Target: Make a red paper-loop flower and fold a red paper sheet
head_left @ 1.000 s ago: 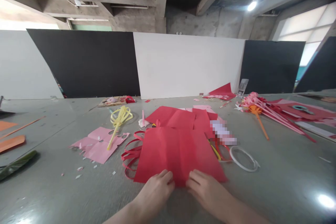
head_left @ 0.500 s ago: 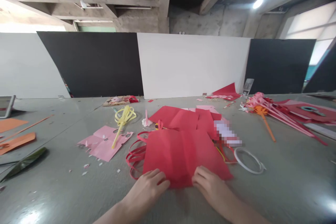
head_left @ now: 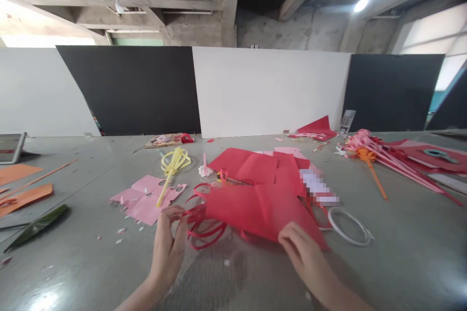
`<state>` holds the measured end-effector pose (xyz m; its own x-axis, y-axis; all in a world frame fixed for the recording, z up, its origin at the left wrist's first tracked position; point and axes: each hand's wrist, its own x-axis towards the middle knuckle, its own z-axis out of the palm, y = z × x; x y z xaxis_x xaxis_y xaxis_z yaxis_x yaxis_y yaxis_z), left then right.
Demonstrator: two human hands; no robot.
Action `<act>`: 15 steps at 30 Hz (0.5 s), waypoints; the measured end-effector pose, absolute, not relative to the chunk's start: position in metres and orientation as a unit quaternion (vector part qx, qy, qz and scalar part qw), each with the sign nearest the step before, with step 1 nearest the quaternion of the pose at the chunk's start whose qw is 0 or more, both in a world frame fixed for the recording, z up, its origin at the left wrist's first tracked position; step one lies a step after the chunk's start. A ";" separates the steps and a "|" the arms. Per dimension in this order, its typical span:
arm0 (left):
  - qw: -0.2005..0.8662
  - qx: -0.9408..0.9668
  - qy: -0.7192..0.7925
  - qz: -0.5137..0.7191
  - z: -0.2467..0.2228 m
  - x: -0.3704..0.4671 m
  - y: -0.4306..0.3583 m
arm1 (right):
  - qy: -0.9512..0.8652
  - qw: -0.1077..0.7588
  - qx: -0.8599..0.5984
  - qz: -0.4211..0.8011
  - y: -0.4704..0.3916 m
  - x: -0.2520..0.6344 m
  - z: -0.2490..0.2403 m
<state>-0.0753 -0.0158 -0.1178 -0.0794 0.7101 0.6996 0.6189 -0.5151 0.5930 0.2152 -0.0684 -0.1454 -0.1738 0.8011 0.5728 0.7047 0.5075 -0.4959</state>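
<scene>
A creased red paper sheet (head_left: 255, 209) is in front of me, its near edge raised off the grey surface. My right hand (head_left: 301, 250) is closed on that near edge, toward the right. At the sheet's left side hang looped red paper strips (head_left: 207, 243). My left hand (head_left: 170, 231) is at their left end, its fingers closed on the strips. More red paper (head_left: 242, 164) lies behind the sheet. To the left, a yellow paper-strip flower (head_left: 174, 161) with a stem rests on a pink sheet with holes (head_left: 140, 199).
A white wire coil (head_left: 352, 227) lies on the right. Beyond it are an orange strip flower (head_left: 370, 160) and pink strips (head_left: 404, 170). Orange paper (head_left: 27, 199) and a green leaf (head_left: 38, 226) are at far left. Black and white panels (head_left: 270, 92) stand behind.
My left hand has moved left, from the sheet's near edge to the strips. The sheet's near edge has risen, and the strips have shifted toward me. My right hand has moved slightly right.
</scene>
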 end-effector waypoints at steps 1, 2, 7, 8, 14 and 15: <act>0.017 0.688 0.480 0.544 -0.119 -0.074 -0.018 | -0.747 0.437 -0.498 0.054 -0.068 0.217 -0.144; -0.004 0.722 0.459 0.518 -0.120 -0.072 -0.022 | -0.730 0.459 -0.504 0.044 -0.068 0.218 -0.142; -0.062 0.937 0.284 0.193 -0.119 -0.041 -0.034 | -0.677 0.513 -0.526 -0.039 -0.068 0.227 -0.136; -0.071 0.946 0.278 0.150 -0.119 -0.034 -0.031 | -0.674 0.517 -0.525 -0.054 -0.069 0.228 -0.135; -0.082 0.937 0.320 0.110 -0.127 -0.015 0.015 | -0.671 0.542 -0.497 -0.092 -0.078 0.230 -0.123; -0.087 0.931 0.335 0.119 -0.129 -0.017 0.024 | -0.669 0.545 -0.495 -0.097 -0.079 0.230 -0.122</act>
<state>-0.0165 0.0239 -0.1292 0.7473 0.6027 0.2800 0.6441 -0.7605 -0.0821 0.2305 -0.0787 -0.1222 0.0853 0.5575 0.8258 0.7689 0.4903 -0.4104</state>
